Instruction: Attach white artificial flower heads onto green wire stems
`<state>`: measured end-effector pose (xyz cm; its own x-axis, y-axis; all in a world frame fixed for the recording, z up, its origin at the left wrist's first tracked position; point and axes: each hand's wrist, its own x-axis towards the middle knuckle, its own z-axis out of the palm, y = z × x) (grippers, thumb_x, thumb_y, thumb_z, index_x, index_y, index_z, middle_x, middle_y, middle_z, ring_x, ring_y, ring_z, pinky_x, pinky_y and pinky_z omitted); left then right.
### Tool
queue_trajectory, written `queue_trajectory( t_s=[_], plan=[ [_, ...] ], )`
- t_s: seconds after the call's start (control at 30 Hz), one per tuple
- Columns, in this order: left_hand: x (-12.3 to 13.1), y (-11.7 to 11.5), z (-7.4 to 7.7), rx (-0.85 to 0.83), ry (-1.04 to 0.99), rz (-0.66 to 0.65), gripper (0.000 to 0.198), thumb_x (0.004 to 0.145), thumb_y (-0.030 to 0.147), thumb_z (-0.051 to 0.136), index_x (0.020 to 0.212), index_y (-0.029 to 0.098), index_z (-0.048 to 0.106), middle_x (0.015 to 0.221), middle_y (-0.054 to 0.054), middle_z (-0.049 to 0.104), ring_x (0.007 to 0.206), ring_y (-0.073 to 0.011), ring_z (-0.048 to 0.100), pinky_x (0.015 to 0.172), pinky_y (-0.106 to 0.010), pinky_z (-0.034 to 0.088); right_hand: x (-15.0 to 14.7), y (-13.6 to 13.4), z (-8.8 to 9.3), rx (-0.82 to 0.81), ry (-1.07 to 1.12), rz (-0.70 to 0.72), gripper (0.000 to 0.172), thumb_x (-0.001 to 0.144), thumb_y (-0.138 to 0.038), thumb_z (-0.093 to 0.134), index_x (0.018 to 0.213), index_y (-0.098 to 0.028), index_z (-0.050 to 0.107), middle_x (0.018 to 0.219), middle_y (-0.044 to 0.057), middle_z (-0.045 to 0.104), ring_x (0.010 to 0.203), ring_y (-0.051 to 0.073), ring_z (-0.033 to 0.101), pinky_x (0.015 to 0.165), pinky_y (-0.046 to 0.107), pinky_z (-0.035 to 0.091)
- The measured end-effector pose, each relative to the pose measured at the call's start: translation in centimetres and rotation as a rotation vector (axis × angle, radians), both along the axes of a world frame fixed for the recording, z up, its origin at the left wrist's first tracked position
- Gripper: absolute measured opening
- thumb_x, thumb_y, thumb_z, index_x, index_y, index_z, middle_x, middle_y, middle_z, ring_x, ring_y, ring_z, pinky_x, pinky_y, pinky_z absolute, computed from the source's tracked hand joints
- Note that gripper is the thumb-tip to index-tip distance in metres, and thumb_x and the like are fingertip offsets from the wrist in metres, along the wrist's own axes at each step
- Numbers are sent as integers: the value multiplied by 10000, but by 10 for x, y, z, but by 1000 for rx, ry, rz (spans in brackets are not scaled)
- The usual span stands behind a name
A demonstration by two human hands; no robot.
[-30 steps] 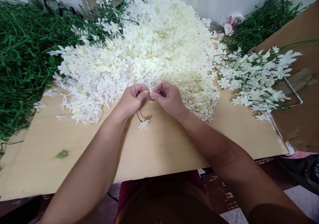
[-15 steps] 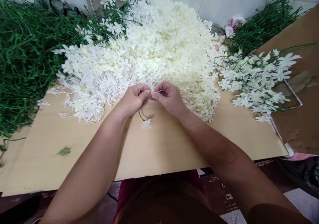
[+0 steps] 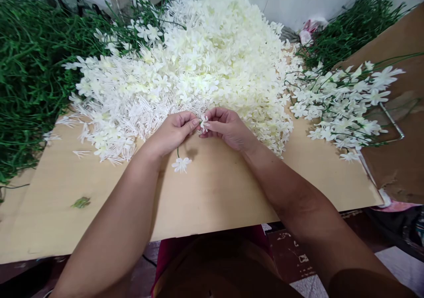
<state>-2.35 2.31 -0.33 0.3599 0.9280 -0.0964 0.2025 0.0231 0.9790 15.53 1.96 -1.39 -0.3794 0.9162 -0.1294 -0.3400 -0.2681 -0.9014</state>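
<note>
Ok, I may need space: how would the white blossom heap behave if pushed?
The white blossom heap would probably crumble, being many loose pieces. Its thin petals suggest it's light for its size. The spiky white prongs might snag together.

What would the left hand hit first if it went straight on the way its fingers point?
Likely the small white flower right at the tips of the left hand, then the right hand. Depth there is hard to judge.
</note>
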Motion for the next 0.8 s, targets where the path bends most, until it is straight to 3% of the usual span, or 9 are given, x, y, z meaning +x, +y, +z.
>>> queue_trajectory(
  t_s=[0.2, 0.37, 0.53, 0.8],
  plan=[
    [0, -1, 9, 75, 97, -107, 275, 904, 253, 558, 640, 175, 538, 533, 46, 399, 525, -96, 355, 575, -226, 355, -2, 0, -2, 51, -39, -19, 362, 573, -263, 914, 679, -162, 583, 620, -28, 699, 609, 79, 666, 671, 226, 592],
    [3, 1, 8, 97, 111, -79, 300, 894, 180, 513, 595, 181, 490, 531, 55, 374, 535, -94, 372, 642, -224, 406, -3, -1, -5, 83, -99, -68, 295, 584, -206, 873, 665, -162, 593, 615, -36, 677, 639, 109, 704, 673, 235, 582],
    [5, 1, 5, 142, 103, -60, 267, 882, 192, 509, 615, 180, 514, 587, 39, 447, 577, -105, 425, 661, -230, 418, -6, -4, -2, 122, -156, -135, 266, 583, -197, 855, 654, -167, 601, 626, -47, 670, 622, 96, 680, 702, 254, 596],
    [8, 2, -1, 173, 176, -26, 287, 848, 187, 478, 572, 205, 402, 541, 55, 343, 556, -108, 360, 643, -238, 394, -17, -6, -7, 127, -294, -255, 190, 588, -163, 738, 607, -187, 551, 581, -69, 627, 558, 83, 623, 649, 257, 571]
  ],
)
